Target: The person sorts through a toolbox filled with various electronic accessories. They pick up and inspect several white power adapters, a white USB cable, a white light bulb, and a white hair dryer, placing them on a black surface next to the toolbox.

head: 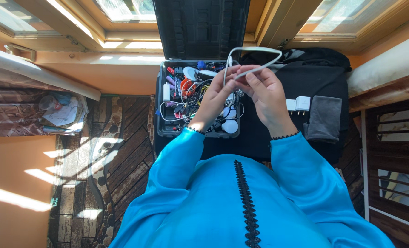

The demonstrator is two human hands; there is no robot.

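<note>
Both my hands are raised over an open black case (161, 92) full of tangled cables and small parts. My left hand (216, 98) and my right hand (266, 94) pinch a white cable (255, 49) between their fingertips; the cable arches up in a loop above them. One end of the cable hangs down by my left fingers. The sleeves on both arms are bright blue.
The case's black lid (202, 27) stands open against the window sill. Right of the case lies a black cloth (324, 78) with two white plug adapters (298, 104) and a grey folded cloth (325, 118). A patterned rug (108, 151) covers the floor at left; papers (64, 112) lie further left.
</note>
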